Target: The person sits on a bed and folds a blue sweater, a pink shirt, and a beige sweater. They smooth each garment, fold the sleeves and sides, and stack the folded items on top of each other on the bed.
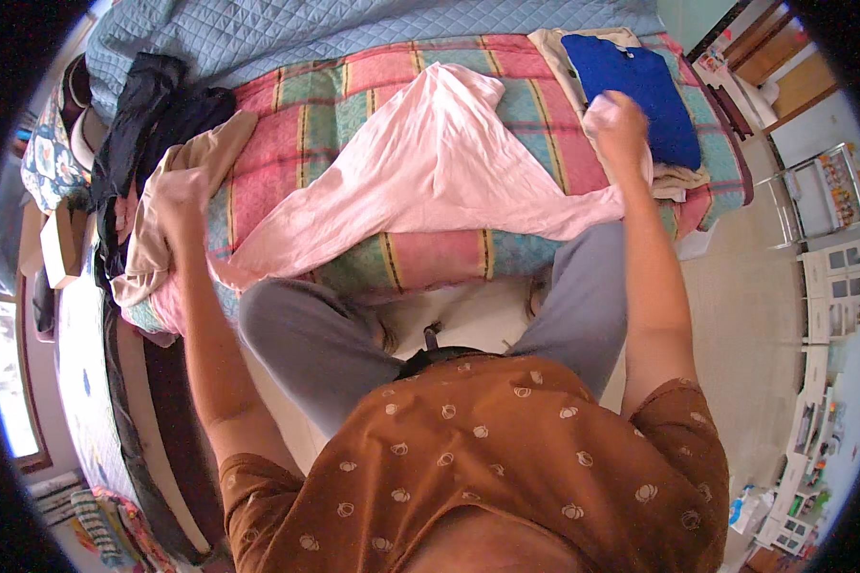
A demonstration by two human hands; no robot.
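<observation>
A pale pink long-sleeved shirt (430,162) is spread over the plaid bed cover (440,256), its two sleeves drawn out toward my hands. My right hand (623,134) is raised at the right with its fingers closed on the end of one sleeve, beside a folded blue garment (635,91). At the left, my left hand (182,205) is closed, slightly blurred, with a bit of pink cloth at its fingers. That hand is over a beige garment (225,148), and my forearm partly hides where the left sleeve ends.
Dark clothes (148,105) lie heaped on the bed's left side. Folded beige clothing (683,179) sits under the blue garment. A blue quilted cover (354,29) runs along the far side. An open cardboard box (62,244) stands at the left, a wire rack (827,191) at the right.
</observation>
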